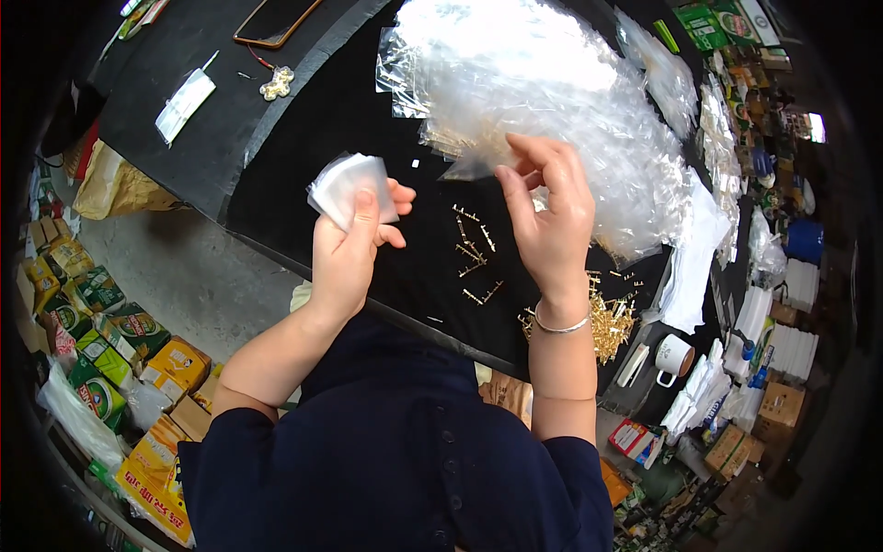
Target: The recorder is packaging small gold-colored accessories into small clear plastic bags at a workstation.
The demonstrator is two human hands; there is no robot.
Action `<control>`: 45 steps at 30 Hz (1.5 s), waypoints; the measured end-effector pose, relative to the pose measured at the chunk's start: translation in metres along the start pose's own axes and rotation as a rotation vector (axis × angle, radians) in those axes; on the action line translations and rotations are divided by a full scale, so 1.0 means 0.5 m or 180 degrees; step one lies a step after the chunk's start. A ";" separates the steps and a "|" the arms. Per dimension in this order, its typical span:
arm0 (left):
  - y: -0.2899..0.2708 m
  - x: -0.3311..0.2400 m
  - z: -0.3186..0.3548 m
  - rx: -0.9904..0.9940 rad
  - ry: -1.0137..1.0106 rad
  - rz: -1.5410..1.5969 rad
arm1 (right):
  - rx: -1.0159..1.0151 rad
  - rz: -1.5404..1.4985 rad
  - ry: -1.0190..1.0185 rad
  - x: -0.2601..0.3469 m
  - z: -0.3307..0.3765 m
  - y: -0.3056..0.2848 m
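Observation:
My left hand point(354, 244) is closed on a fanned stack of small clear plastic bags point(348, 189), thumb on top. To its right, my right hand point(552, 207) is raised beside the near edge of a heap of clear bags point(552, 101). Its thumb and forefinger are apart, and a clear bag point(474, 161) lies at their tips. Several thin gold-coloured metal strips point(471, 248) lie on the black table between my hands. A pile of small gold metal pieces point(609, 322) is partly hidden behind my right wrist.
A phone point(276, 20), a charm point(277, 84) and a white packet point(187, 103) are at the far left of the table point(303, 120). A white mug point(673, 357) stands at the right, near white sheets point(690, 258). Cartons point(175, 368) crowd the floor at left.

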State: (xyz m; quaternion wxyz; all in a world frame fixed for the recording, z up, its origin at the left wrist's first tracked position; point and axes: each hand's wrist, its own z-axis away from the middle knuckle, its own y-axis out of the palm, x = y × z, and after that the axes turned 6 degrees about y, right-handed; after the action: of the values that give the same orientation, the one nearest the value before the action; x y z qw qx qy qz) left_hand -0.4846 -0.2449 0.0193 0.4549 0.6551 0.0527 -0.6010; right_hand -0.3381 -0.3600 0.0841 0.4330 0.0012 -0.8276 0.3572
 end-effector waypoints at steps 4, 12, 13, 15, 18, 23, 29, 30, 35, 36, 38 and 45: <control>-0.015 -0.004 0.000 0.0191 -0.0366 0.0063 | 0.0527 0.0507 0.0266 -0.023 0.026 0.015; 0.010 0.003 0.006 0.0325 -0.0340 -0.0133 | 0.1680 0.1484 0.0168 -0.045 0.047 0.044; 0.005 0.007 0.006 0.0352 -0.0434 -0.0073 | 0.1727 0.1563 0.0097 -0.045 0.046 0.045; 0.004 0.008 0.006 0.0376 -0.0523 -0.0012 | 0.1602 0.1075 0.0360 -0.038 0.046 0.036; 0.011 0.002 0.011 0.0388 -0.0629 -0.0123 | 0.1337 0.0097 0.0905 -0.027 0.047 0.026; 0.014 -0.002 0.014 0.0232 -0.0562 -0.0057 | 0.1136 -0.0006 0.0946 -0.017 0.041 0.026; 0.002 -0.002 0.018 0.0340 -0.0286 -0.0256 | 0.1361 0.1210 0.0208 -0.022 0.062 0.079; 0.002 -0.003 0.018 0.0392 -0.0301 -0.0266 | 0.1354 0.1209 0.0206 -0.022 0.060 0.078; -0.001 -0.001 0.019 0.0327 -0.0338 -0.0263 | 0.1457 0.0261 0.0658 -0.020 0.045 0.047; 0.001 -0.002 0.020 0.0330 -0.0364 -0.0236 | 0.1256 -0.0481 0.1089 -0.014 0.049 0.029; 0.006 -0.001 0.019 0.0361 -0.0421 -0.0184 | 0.1021 -0.1217 0.1525 0.007 0.051 0.009; 0.019 0.014 0.020 0.0604 -0.0447 -0.0159 | 0.1035 -0.0875 0.0246 0.037 0.043 -0.018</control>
State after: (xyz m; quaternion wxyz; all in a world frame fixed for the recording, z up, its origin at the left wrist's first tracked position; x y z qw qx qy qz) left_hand -0.4843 -0.2602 0.0198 0.3783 0.6499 -0.0202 -0.6588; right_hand -0.3621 -0.3740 0.0948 0.5032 0.1703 -0.7339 0.4234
